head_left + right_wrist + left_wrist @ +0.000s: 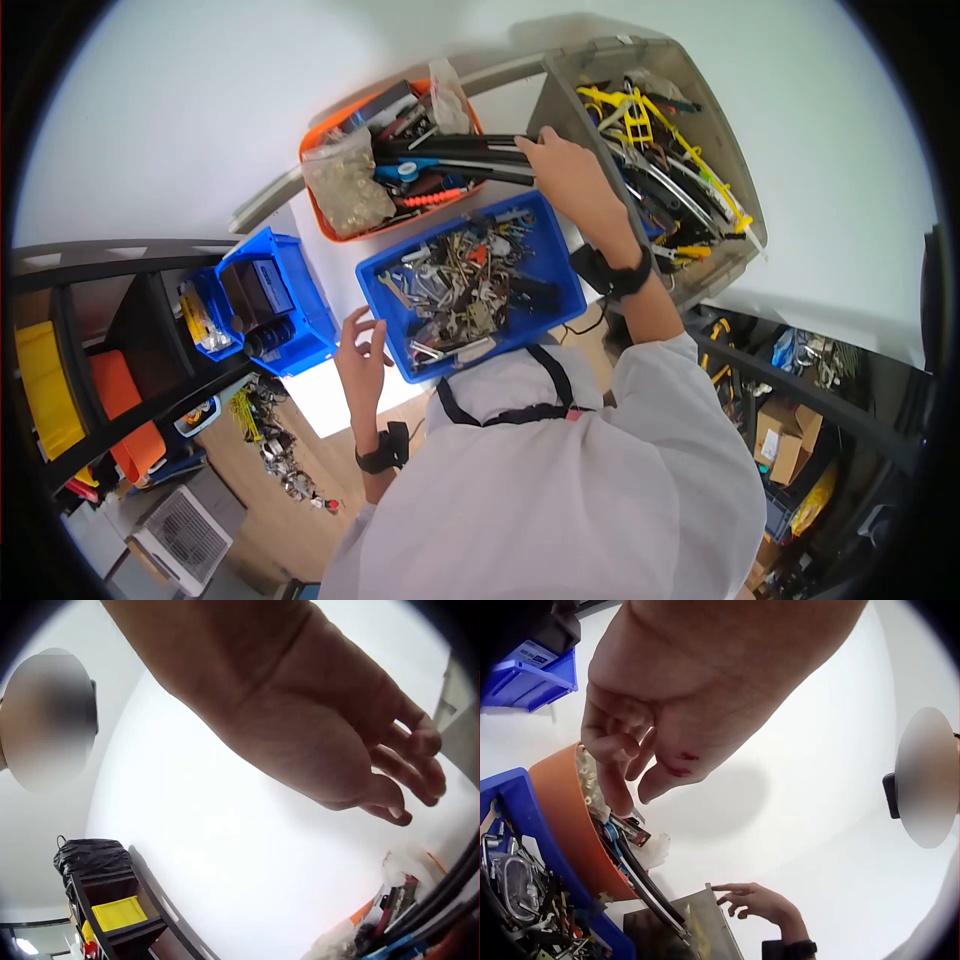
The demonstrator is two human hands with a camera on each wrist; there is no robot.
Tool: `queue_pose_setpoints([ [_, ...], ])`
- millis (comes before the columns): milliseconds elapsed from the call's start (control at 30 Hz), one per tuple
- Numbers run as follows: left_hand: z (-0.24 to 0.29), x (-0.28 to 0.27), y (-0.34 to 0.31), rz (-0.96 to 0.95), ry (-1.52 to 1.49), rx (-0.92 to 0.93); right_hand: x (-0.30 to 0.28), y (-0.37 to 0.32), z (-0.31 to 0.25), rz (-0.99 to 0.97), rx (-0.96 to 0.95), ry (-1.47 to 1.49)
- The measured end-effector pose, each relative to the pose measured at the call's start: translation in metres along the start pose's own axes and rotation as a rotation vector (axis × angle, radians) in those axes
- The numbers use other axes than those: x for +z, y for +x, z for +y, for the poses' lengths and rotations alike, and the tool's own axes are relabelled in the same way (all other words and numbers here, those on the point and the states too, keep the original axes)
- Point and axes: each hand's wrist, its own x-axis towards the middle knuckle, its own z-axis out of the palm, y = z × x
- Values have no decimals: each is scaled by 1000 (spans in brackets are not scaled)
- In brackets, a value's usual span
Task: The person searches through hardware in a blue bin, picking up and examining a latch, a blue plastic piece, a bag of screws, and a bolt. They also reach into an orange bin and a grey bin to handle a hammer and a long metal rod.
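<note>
My left hand (pixel 362 345) hovers at the left front corner of a blue bin (pixel 370 295) full of mixed metal hardware. In the left wrist view the left hand (pixel 630 765) has loosely curled fingers and holds nothing. My right hand (pixel 560 165) reaches forward over the near rim of a grey bin (pixel 725 150) packed with yellow and black tools. Its fingers are spread and touch that rim beside long black tools (pixel 460 150) that stick out of an orange bin (pixel 400 226). The right hand (pixel 409 787) shows an empty palm.
All three bins sit on a white table. A smaller blue bin (pixel 300 300) with black parts stands at the left on a dark shelf rack (pixel 100 260), which also holds a yellow bin (pixel 40 390). Cardboard boxes (pixel 785 440) lie on the floor at the right.
</note>
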Motion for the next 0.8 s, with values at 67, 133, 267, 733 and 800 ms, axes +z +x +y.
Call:
queue_pose_setpoints([
  [67, -1, -1, 1, 16, 12, 22, 3, -34, 0, 37, -15, 37],
  [133, 0, 0, 0, 10, 14, 17, 29, -63, 3, -224, 83, 119],
  [267, 3, 2, -2, -8, 46, 20, 151, -102, 24, -533, 193, 221],
  [733, 8, 6, -24, -12, 25, 44, 279, -119, 22, -118, 260, 102],
  [800, 8, 7, -25, -9, 26, 51, 281, -120, 22, -138, 235, 92],
])
